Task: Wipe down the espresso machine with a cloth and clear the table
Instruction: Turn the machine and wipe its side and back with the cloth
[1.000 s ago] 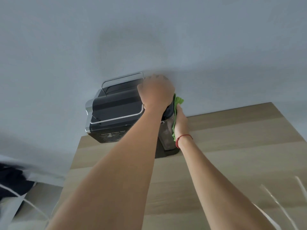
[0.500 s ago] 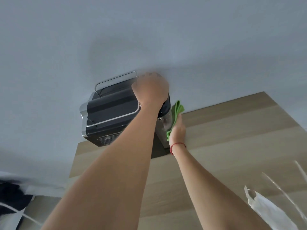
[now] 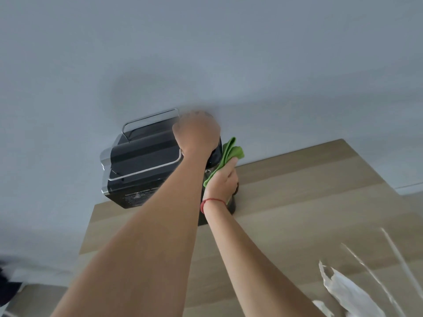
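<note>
Espresso machine [image 3: 142, 161]: black body, chrome rails on top. It stood at the far left corner of the wooden table [image 3: 320, 191], its back close against the pale wall [image 3: 206, 53].

Left hand [image 3: 196, 133]: set on top of the machine at its right rear. Fingers curled down over the far edge, gripping the body. Fingertips were blurred, so no finer detail.

Right hand [image 3: 223, 183]: gripped a folded green cloth [image 3: 230, 154] and pressed it against the machine's right side, just below the left hand. The cloth's loose end stuck up above the fingers, beside the machine's upper right corner. A thin red string [image 3: 211, 200] circled that wrist.

Both forearms reached out over the tabletop towards the machine, the left one crossing in front of its lower right part.

Nearer side of the table, right: a crumpled whitish sheet [image 3: 350, 291], well apart from the machine. Plastic or paper, could not tell.

Off the table's left edge, low down: a dark shape [image 3: 6, 287], too cut off to identify.
</note>
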The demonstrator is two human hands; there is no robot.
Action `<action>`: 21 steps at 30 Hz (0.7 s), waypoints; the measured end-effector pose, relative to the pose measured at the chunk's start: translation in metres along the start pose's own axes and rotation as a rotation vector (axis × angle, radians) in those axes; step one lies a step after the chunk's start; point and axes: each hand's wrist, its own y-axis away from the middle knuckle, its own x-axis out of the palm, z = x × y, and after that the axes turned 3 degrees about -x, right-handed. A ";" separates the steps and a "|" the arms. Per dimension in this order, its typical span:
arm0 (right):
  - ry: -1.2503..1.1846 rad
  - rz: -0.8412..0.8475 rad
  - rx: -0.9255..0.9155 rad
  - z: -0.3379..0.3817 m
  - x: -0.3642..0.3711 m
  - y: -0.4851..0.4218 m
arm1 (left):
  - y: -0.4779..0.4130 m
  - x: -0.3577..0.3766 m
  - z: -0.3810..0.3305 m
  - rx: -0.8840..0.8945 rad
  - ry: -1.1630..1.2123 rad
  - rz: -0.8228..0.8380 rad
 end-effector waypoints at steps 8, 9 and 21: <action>0.038 -0.040 0.229 -0.029 -0.012 -0.031 | -0.002 0.005 0.001 0.007 0.001 -0.015; 0.046 -0.013 0.316 -0.036 -0.016 -0.040 | -0.002 0.005 0.000 0.011 -0.002 -0.015; 0.224 0.401 0.453 -0.013 -0.012 -0.072 | -0.001 0.004 0.001 0.009 -0.010 -0.024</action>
